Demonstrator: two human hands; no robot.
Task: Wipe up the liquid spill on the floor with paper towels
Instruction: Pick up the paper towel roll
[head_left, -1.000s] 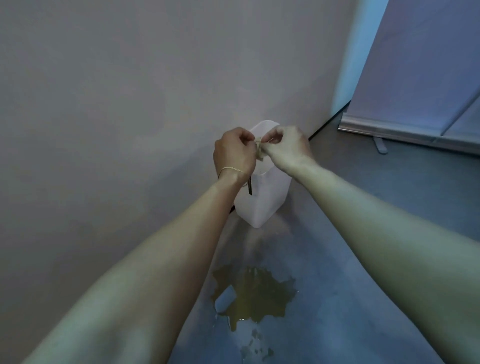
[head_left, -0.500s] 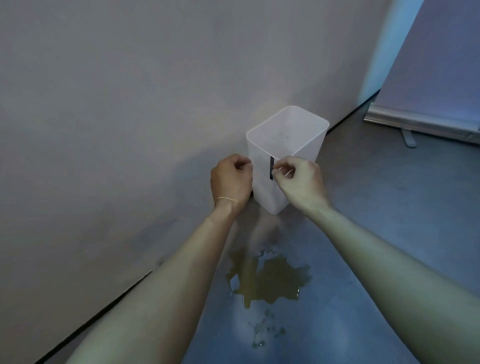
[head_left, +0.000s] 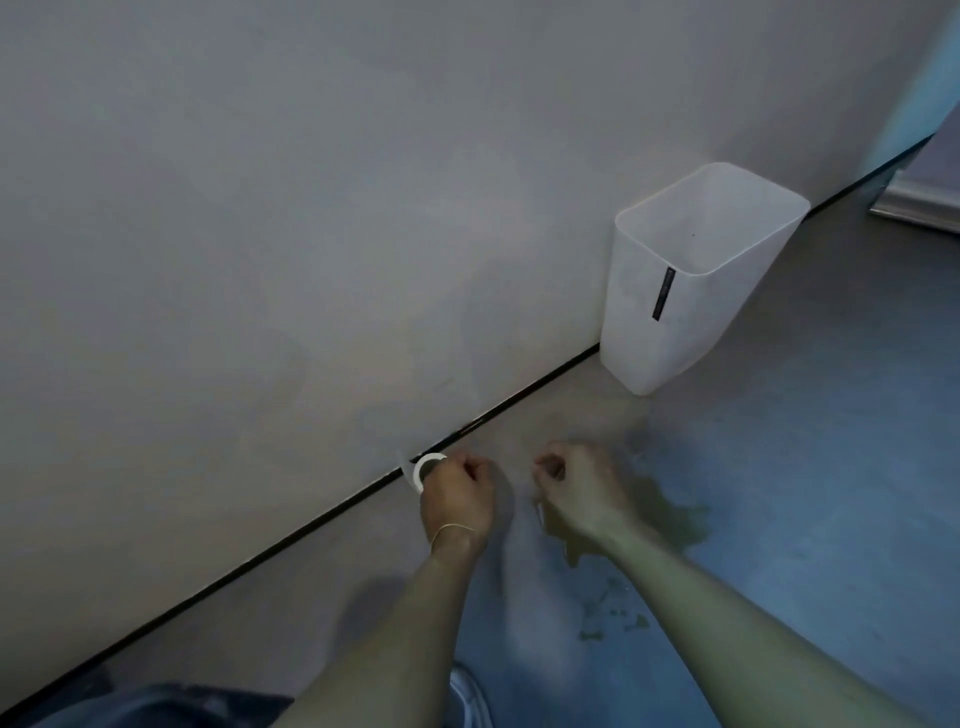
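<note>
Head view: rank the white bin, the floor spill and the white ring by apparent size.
Largest: white bin.
Then the spill, partly hidden behind the right hand.
Smallest: white ring, held in the left hand.

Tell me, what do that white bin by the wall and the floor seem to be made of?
The bin looks like frosted, translucent white plastic: its walls glow softly and its corners are rounded as if moulded. The floor looks like a hard, smooth grey-blue surface with a dull sheen, perhaps vinyl or sealed concrete; the spill pools on it rather than soaking in.
</note>
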